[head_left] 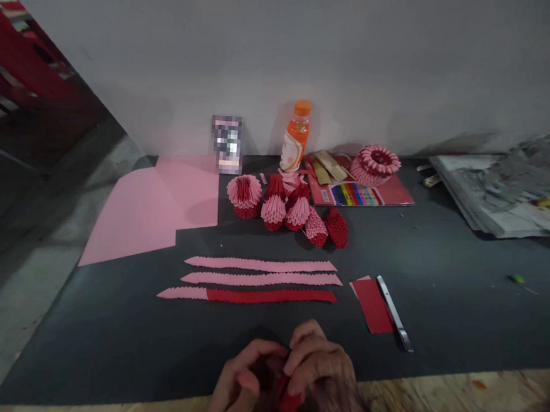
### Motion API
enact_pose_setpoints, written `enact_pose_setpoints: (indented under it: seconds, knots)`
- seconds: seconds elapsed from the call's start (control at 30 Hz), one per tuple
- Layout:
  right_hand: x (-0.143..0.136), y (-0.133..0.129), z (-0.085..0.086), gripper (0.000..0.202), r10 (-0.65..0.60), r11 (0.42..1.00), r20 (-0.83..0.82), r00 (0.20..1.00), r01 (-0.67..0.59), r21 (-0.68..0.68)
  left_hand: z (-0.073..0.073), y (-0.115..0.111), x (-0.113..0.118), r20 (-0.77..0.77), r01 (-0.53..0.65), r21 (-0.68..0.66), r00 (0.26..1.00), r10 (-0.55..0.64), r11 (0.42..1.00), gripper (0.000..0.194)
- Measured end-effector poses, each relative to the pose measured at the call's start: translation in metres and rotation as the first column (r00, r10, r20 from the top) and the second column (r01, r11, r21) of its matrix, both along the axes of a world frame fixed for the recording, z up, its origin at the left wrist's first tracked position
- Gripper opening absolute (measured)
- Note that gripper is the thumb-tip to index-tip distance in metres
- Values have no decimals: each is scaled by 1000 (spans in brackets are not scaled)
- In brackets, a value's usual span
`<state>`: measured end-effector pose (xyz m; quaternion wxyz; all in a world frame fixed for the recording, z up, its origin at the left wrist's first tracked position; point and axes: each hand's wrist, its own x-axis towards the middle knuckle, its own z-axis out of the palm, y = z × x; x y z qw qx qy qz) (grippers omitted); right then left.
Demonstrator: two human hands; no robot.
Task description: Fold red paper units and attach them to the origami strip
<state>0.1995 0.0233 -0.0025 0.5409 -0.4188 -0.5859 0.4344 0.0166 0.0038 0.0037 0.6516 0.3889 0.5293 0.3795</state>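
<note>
Near the front edge of the table, my right hand pinches a small folded piece of red paper between thumb and fingers. My left hand meets it from the left, its fingers curled in against the red paper and its thumb standing apart. The left fingertips are partly hidden. Ahead of my hands lie two pink zigzag-edged strips and one pink-and-red strip. To the right, a stack of red paper slips lies beside a silver cutter knife.
Several folded red-and-pink paper pieces stand mid-table. Behind them are an orange drink bottle, a red paper pack and a round woven paper piece. Pink sheets lie left, a blurred paper pile right.
</note>
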Motion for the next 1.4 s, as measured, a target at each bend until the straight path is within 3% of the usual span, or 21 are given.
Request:
enact_pose_setpoints:
  seconds: [0.07,0.1,0.17,0.27,0.37,0.43,0.67,0.77,0.93,1.03,1.2,1.4]
  knots:
    - [0,0,2,43,19,999,3,1000,-19,-40,8,9,0,154,142,-120,980,-123,983,72]
    - [-1,0,3,42,-5,998,7,1000,5,-65,12,13,1,177,141,-148,978,-114,979,65]
    - [-2,-3,4,41,-113,987,15,994,114,-111,17,20,2,146,27,-142,989,-6,990,58]
    - [-4,-9,4,58,-233,964,20,972,234,-128,16,21,6,41,-195,-68,979,198,978,46]
    - [-6,-16,6,28,-226,955,147,963,249,-162,9,16,12,-40,-313,-30,949,311,949,42]
    - [-8,-17,9,3,-245,939,223,944,288,-187,4,12,16,-66,-323,-25,945,321,946,41]
    - [-11,-11,17,13,-284,917,186,941,323,-235,1,9,20,-80,-227,73,969,233,971,35]
    - [-13,-8,20,4,-333,911,188,924,366,-190,1,8,21,-107,-234,84,964,242,969,32]
    - [-21,-4,20,7,-460,880,152,875,472,-47,10,13,23,-162,-259,163,945,285,952,31]
    - [-23,-4,19,7,-433,895,170,885,444,-33,13,15,24,-151,-278,141,943,298,950,31]
    - [-19,-2,19,7,-442,897,179,879,431,99,5,10,29,-111,-371,67,920,377,926,36]
    - [-2,-8,23,22,-325,929,327,888,234,288,5,9,27,-47,-334,25,941,335,942,41]
